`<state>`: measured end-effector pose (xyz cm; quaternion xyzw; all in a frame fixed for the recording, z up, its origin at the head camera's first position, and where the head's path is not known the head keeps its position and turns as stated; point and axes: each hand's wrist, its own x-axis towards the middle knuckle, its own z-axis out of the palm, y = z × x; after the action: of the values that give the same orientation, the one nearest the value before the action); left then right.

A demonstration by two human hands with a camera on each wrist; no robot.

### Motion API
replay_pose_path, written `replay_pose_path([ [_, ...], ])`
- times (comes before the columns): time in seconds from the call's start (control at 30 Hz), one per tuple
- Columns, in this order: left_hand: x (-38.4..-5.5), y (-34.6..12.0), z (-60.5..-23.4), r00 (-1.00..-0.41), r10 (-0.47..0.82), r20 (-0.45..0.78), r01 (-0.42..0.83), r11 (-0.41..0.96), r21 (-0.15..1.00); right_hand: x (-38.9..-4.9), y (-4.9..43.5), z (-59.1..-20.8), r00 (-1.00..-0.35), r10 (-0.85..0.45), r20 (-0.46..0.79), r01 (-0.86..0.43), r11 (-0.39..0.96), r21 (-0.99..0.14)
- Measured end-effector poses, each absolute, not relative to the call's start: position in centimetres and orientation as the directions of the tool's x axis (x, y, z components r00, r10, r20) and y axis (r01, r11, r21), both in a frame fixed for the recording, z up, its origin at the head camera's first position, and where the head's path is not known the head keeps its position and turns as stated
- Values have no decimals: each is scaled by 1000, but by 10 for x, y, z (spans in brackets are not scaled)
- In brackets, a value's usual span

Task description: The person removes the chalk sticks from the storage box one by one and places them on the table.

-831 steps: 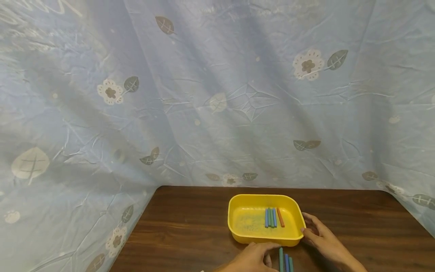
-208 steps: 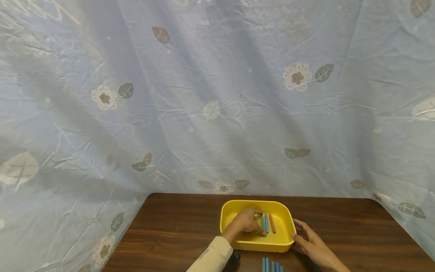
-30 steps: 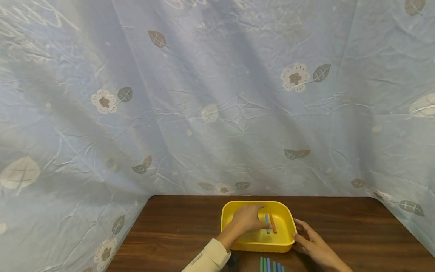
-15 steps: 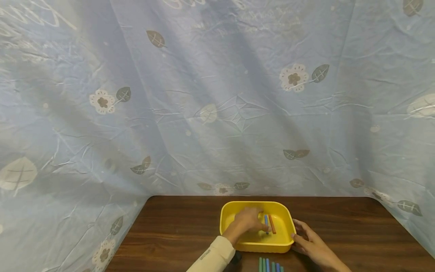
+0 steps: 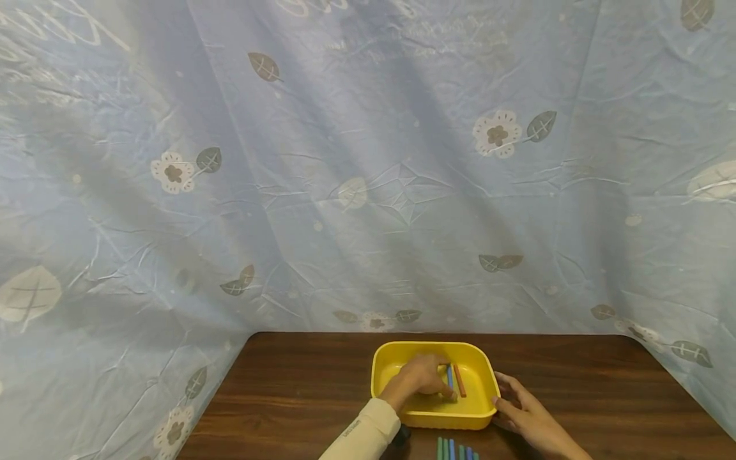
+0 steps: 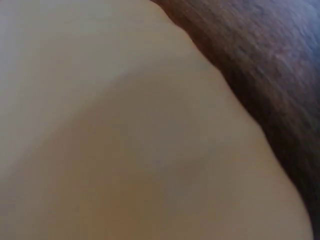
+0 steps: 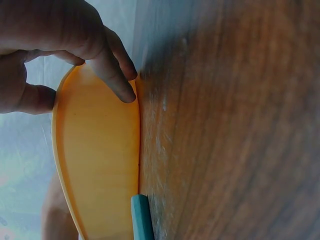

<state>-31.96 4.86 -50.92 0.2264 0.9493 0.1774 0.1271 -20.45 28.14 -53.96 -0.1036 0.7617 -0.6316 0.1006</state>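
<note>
A yellow plastic tray [image 5: 445,421] sits on the table in the head view. My left hand [image 5: 422,375] reaches into it from the front left. Its thumb and a finger pinch a blue chalk stick [image 5: 450,377] lengthwise, near its two ends. Beside that stick, to the right, lies a red-brown chalk stick [image 5: 460,381]. My right hand [image 5: 526,409] grips the tray's right wall, thumb at the rim and fingers along the outside, as the right wrist view also shows. A pale sleeve [image 6: 125,125] fills most of the blurred left wrist view and hides the left hand.
Several green and blue chalk sticks [image 5: 452,449] lie in a row on the wooden table [image 5: 299,383] in front of the tray, cut off by the frame edge. A small dark object [image 5: 401,436] shows by the left sleeve. Patterned cloth [image 5: 368,166] hangs behind.
Over the past second my left hand has lowered onto the blue chalk. Compared with the oldest frame, fewer sticks lie in the tray and more in the front row. The right hand stays put.
</note>
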Motion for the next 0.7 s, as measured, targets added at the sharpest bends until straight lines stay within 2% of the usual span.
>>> replay_pose_path([
  [0.47, -318, 51, -510, -873, 469, -134, 390, 835, 387, -203, 280, -537, -965, -260, -42, -1, 166, -986],
  [0.7, -334, 48, -529, -856, 503, -121, 396, 787, 473, -204, 279, -536, -968, -247, -52, 9, 171, -985],
])
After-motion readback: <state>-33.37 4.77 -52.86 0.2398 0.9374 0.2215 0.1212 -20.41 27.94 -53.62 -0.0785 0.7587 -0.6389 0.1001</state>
